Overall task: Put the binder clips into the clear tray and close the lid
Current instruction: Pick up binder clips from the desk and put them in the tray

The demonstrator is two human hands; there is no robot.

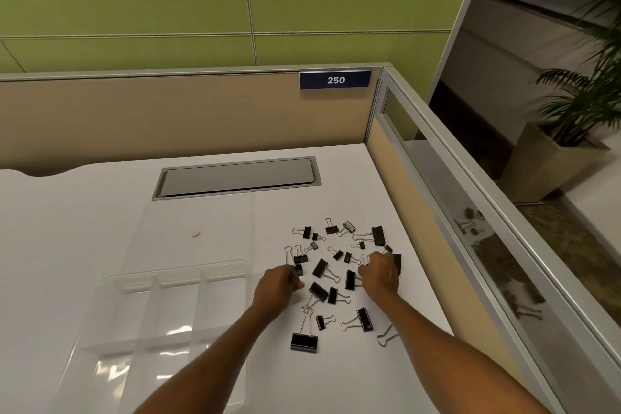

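A head-worn camera looks down on a white desk (84, 245) inside a cubicle. Two bare forearms reach in from the bottom edge toward a scatter of black binder clips (336, 276) right of centre, roughly twenty, all lying on the desk surface. The clear tray (161, 323) sits at about 9 o'clock from the clips, near them but apart, and its compartments look empty. Its clear lid (201, 228) stands open, hinged back toward 12 o'clock.

The left hand (277, 287) rests at the pile's 9 o'clock edge, fingers curled together around a small clip (297, 268) that shows just past the knuckles at 1 o'clock; whether it is truly pinched cannot be told. The right hand (381, 274) is over the pile's 3 o'clock side, fingers curled downward among the clips, a larger clip (397, 262) peeking out beside them; its grip is hidden too.

The tray's long dividers run from 6 toward 12 o'clock, so any clip must travel sideways toward 9 o'clock. The left hand is the nearer one to the tray; the right would have to cross the whole pile. No clip appears to be in the tray yet, so the task seems barely begun
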